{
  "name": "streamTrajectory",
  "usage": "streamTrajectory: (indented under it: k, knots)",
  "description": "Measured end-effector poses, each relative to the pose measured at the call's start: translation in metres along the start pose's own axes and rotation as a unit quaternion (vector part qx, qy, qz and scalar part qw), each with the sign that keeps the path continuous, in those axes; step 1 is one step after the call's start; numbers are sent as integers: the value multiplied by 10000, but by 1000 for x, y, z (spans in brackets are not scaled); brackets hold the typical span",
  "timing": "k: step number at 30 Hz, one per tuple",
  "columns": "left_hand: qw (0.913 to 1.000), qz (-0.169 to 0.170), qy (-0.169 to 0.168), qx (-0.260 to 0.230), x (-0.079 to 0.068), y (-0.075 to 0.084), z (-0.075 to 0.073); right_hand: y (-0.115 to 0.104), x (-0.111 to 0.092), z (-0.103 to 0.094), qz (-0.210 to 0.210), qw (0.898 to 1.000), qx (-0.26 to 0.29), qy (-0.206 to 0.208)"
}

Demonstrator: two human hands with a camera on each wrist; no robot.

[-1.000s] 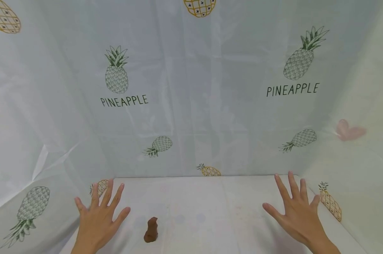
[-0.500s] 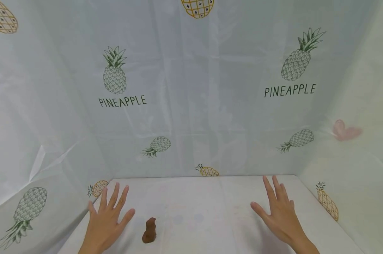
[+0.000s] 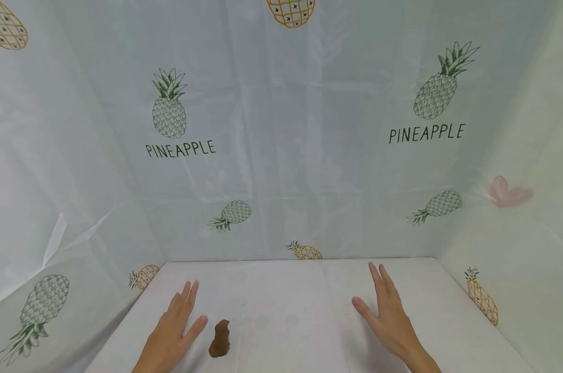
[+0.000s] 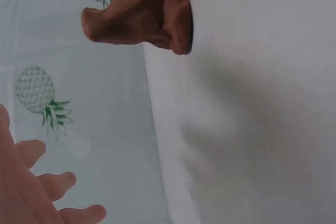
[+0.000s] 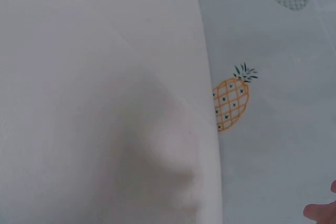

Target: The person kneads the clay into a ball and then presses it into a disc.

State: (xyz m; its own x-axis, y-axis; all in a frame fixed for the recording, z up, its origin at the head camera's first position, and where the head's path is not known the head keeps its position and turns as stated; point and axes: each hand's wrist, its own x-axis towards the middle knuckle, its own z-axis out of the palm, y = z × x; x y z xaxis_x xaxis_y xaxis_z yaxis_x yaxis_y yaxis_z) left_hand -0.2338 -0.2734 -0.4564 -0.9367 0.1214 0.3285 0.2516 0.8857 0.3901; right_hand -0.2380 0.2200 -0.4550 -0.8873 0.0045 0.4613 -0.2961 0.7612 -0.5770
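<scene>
Lump [image 3: 220, 339], brown and seemingly upright on table [image 3: 300, 295] at lower left of head view, perhaps liable to topple if knocked by nearby left hand [image 3: 169, 334], with fingers there and on right hand [image 3: 390, 321] extended, holding nothing.

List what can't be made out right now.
Head: underside of brown lump, hidden by the lump itself.
Head: upper part of top-center pineapple print, cut by top edge.
Left wrist: part of left hand, cut by left edge.
Right wrist: most of right hand, cut by right edge.
</scene>
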Motion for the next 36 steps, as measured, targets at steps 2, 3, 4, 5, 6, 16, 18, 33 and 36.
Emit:
streamTrajectory:
  k: [2,3,4,5,6,16,18,33,36]
  knots:
    - [9993,-53,-181,-332,0,0,4,-1,0,4,9,9999,122,13]
    - [9985,-60,-250,-479,0,-1,6,-2,0,6,10,9998,194,20]
    - [9975,-65,-312,-628,0,-1,8,-2,0,8,17,9996,269,22]
    - [9963,-51,-362,-783,-1,-2,10,-3,-1,9,27,9994,350,12]
    - [9949,-27,-415,-921,0,-2,12,-3,0,11,30,9991,433,6]
    - [9786,-175,-1035,-1769,3,-6,24,-11,1,38,216,9889,1450,-256]
    - [9758,-197,-1152,-1848,3,-7,26,-13,0,44,266,9862,1610,-291]
    - [9648,-217,-1468,-2173,6,-14,35,-38,4,78,495,9663,2499,-368]
    - [9632,-148,-1476,-2240,7,-15,38,-42,4,81,457,9637,2599,-403]
